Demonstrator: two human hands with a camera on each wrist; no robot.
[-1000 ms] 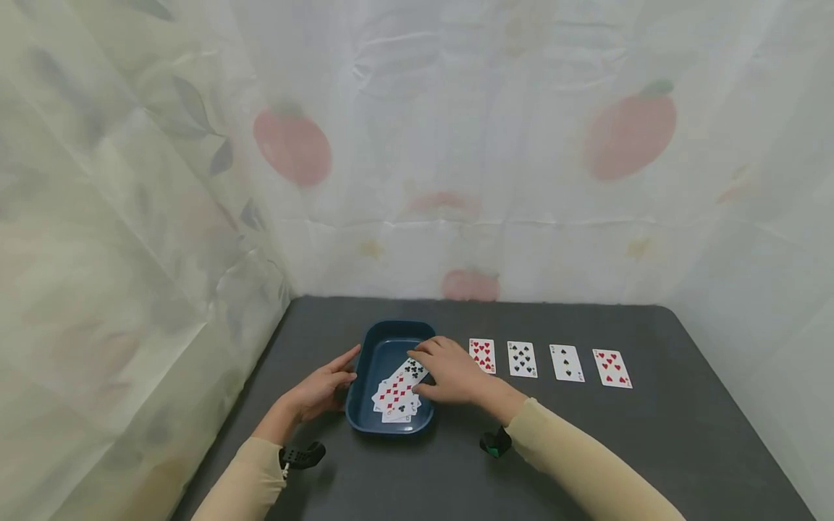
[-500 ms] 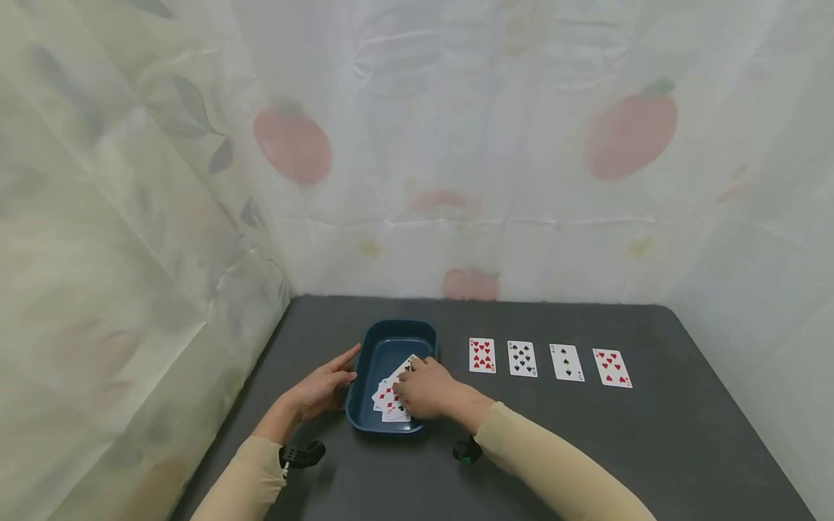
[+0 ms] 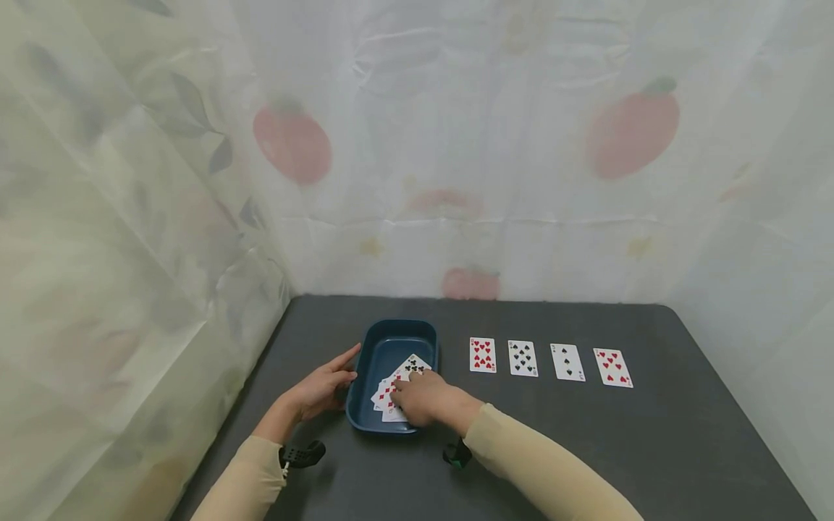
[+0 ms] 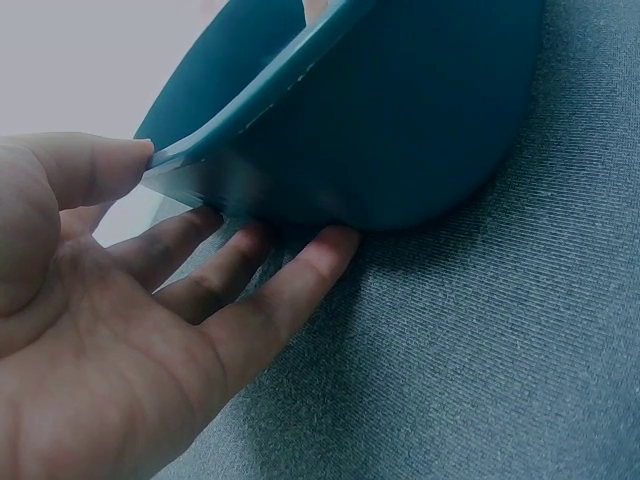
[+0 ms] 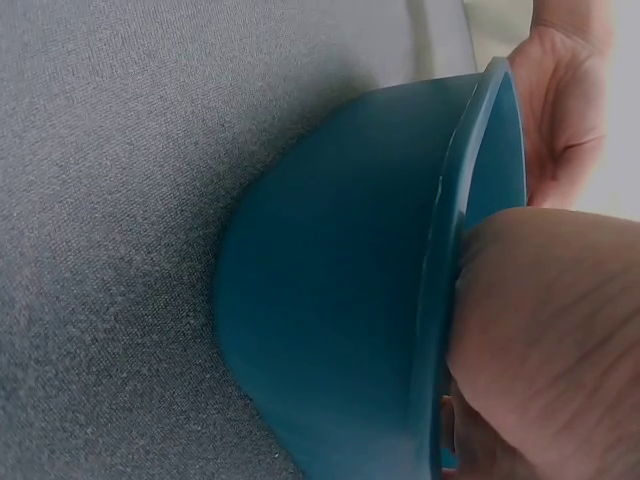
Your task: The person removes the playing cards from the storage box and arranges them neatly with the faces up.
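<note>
A dark blue tray [image 3: 386, 352] lies on the left part of the table with several overlapping playing cards [image 3: 412, 362] in it, face up. Clubs and diamonds show among them. My left hand [image 3: 321, 389] is at the tray's left side; in the left wrist view its thumb touches the rim and its straight fingers touch the lower wall. Over the tray's right rim reaches my right hand [image 3: 425, 398], its fingers down at the cards. The hand covers part of the pile. In the right wrist view the tray wall hides its fingertips, so whether they pinch a card does not show.
To the right of the tray, a row of single face-up cards lies on the dark table [image 3: 651, 434]: a hearts card [image 3: 482, 355], two spades cards [image 3: 523, 359] and another hearts card [image 3: 612, 368]. A patterned curtain [image 3: 469, 181] surrounds the table's back and sides.
My right hand has moved left and toward me, from the tray's upper right rim down onto the cards. The left hand and the tray have stayed put.
</note>
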